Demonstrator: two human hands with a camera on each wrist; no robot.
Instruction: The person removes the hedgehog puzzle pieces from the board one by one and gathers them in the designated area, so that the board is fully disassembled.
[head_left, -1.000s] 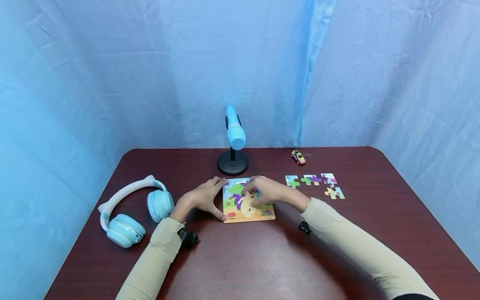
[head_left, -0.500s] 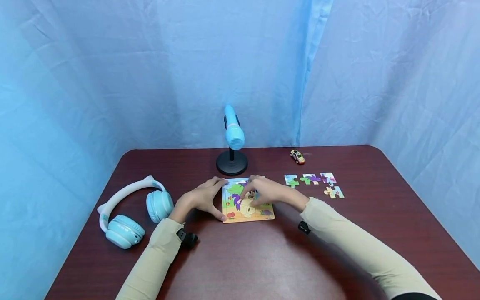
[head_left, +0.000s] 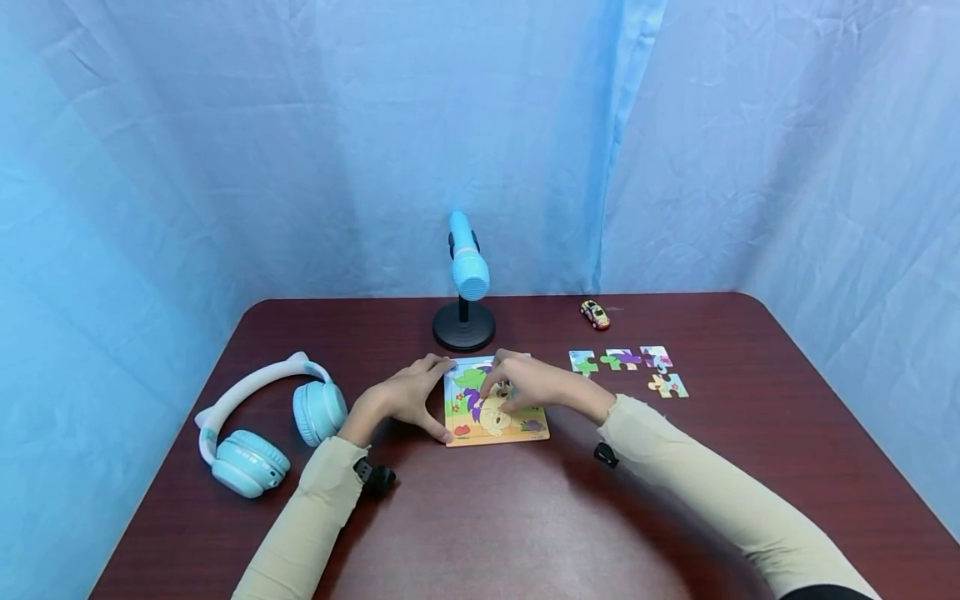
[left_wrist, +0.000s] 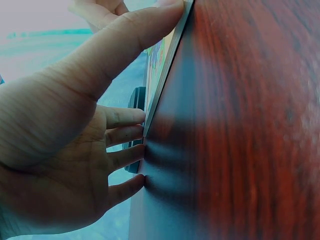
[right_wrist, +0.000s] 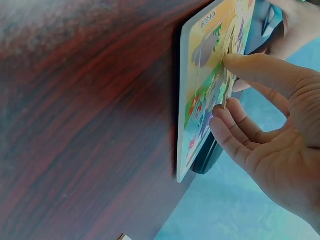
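Observation:
A square jigsaw board (head_left: 456, 417) with a colourful cartoon picture lies flat near the middle of the table. My left hand (head_left: 408, 393) spreads along its left side, thumb at the near corner and fingertips at the far corner. In the left wrist view the thumb (left_wrist: 145, 27) lies over the board's edge and the other fingers are nearly straight. Over the board's centre, my right hand (head_left: 531, 379) pinches a thin jigsaw piece (right_wrist: 228, 85) between thumb and fingers, close above the picture. The hand covers part of the picture in the head view.
Several loose jigsaw pieces (head_left: 625, 358) lie right of the board, with a toy car (head_left: 595, 315) behind them. A blue microphone (head_left: 470, 271) on a black stand (head_left: 465, 327) is just beyond the board. Cat-ear headphones (head_left: 251, 462) lie at the left.
The right fingers shift very slightly over the board's centre, still pinching the piece. The left hand and the board stay in place.

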